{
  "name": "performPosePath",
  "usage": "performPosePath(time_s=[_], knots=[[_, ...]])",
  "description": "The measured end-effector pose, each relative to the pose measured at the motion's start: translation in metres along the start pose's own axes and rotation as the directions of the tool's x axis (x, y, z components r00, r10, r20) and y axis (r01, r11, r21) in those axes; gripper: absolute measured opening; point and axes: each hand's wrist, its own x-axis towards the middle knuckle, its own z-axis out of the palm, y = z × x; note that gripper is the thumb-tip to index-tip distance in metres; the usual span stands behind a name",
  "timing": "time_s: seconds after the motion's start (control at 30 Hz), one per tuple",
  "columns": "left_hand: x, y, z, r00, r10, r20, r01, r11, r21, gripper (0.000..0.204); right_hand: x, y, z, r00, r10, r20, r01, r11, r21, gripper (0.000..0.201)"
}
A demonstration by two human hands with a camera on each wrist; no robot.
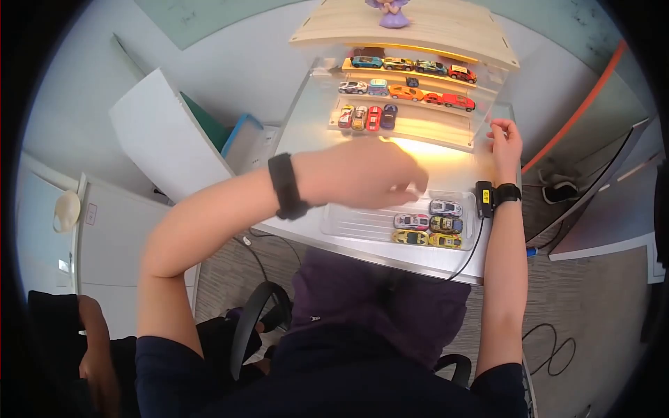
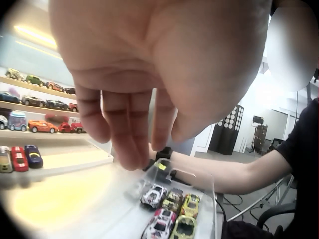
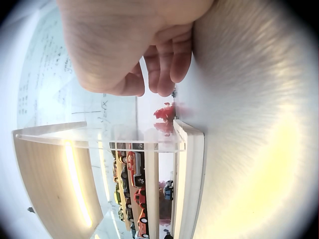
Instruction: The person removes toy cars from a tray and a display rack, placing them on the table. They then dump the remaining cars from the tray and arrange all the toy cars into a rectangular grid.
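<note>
My left hand (image 1: 380,173) hangs over a clear plastic tray (image 1: 348,226) with its fingers loosely bent downward. Nothing shows between those fingers (image 2: 130,134) in the left wrist view. Several toy cars sit at the tray's right side, among them a silver one (image 1: 446,207), a white-and-pink one (image 1: 412,221) and a yellow one (image 1: 410,237). Beside the right end of a lit display case (image 1: 439,130) is my right hand (image 1: 507,139), fingers loosely curled and holding nothing. On the bottom shelf, four-wheeled toys stand at the left, including a red car (image 1: 374,118) and a dark blue car (image 1: 389,117).
More toy cars line the upper shelves, such as an orange car (image 1: 406,93). A purple figurine (image 1: 394,15) stands on the wooden top (image 1: 446,31). A black cable (image 1: 468,259) runs from the right wrist camera (image 1: 483,200) over the table's front edge. Another person's arm (image 1: 97,348) shows lower left.
</note>
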Motion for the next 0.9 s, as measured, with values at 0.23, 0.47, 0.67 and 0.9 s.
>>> performPosePath(time_s=[0.23, 0.47, 0.67, 0.9], knots=[[0.009, 0.011, 0.051, 0.988, 0.145, 0.061, -0.156, 0.959, 0.235, 0.02, 0.018, 0.034, -0.013, 1.0, 0.002, 0.023, -0.001, 0.999, -0.041, 0.013], [0.04, -0.003, 0.085, 0.985, 0.146, 0.086, -0.164, 0.955, 0.249, 0.021, 0.027, 0.044, -0.019, 0.999, 0.004, 0.032, -0.002, 0.998, -0.057, 0.013], [0.032, 0.002, 0.091, 0.995, 0.099, 0.004, -0.098, 0.975, 0.199, 0.025, 0.025, 0.044, -0.02, 1.0, 0.006, 0.028, -0.005, 0.998, -0.064, 0.013], [-0.016, 0.003, 0.011, 0.978, 0.03, -0.208, -0.061, 0.987, -0.146, 0.029, 0.037, 0.069, -0.026, 0.998, 0.041, 0.039, -0.042, 0.999, 0.017, 0.012]])
